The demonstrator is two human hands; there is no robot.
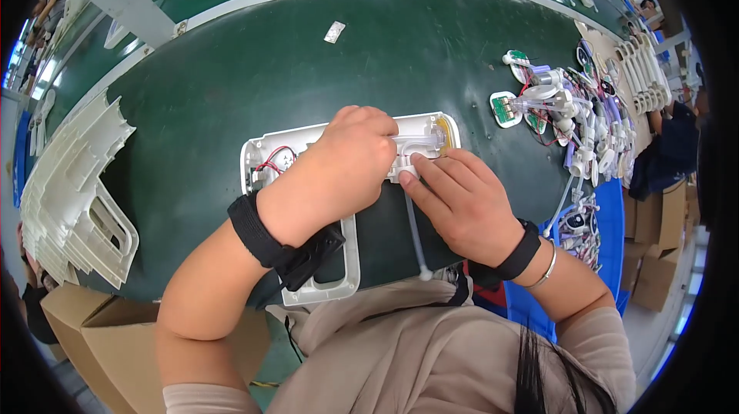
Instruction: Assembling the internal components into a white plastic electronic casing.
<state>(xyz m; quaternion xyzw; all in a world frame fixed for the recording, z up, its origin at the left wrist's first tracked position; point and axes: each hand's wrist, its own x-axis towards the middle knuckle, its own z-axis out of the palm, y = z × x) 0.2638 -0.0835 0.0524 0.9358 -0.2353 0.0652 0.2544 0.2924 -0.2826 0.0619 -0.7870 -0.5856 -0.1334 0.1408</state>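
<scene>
A white plastic housing half [350, 256] with a loop handle lies across the table in front of me. My left hand [356, 148] is curled over its middle; the back of the hand hides the fingertips and whatever they grip. From the right, my right hand [466, 198] pinches a white plastic fitting [404, 171] in the housing with thumb and forefinger. A clear tubular part [431, 139] rests at the housing's right end. Below the fitting, a thin translucent hose [416, 233] hangs toward me. Red wires [269, 160] show at the left end.
Nested white housing shells [81, 191] stand at the left. A heap of pump-like assemblies with circuit boards and wires [570, 106] lies at the right, above a blue bin [612, 222]. A small white packet [334, 31] sits farther back. Cardboard boxes [100, 337] stand at lower left.
</scene>
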